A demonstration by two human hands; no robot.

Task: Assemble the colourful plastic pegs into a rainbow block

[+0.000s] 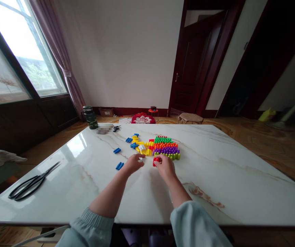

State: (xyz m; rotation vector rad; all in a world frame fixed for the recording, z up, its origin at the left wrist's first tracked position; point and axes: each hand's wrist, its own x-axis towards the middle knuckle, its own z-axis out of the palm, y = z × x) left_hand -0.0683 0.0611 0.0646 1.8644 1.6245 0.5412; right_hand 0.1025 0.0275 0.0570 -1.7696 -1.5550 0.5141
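Observation:
Several small, glossy capsule-shaped pieces lie in the middle of the table. Green pieces, orange pieces, purple pieces and lime pieces form packed rows. To their left are yellow pieces with a few white ones among them. My right hand pinches red capsule-shaped pieces at the near edge of the rows. My left hand hovers left of it, thumb and fingers apart, with nothing visible between them. Blue pieces lie in small groups to the left.
Black long-handled scissors lie at the left of the marble-patterned table. At its far left corner are a camouflage flask, a blurred item and small dark pliers. A stool stands beyond the table.

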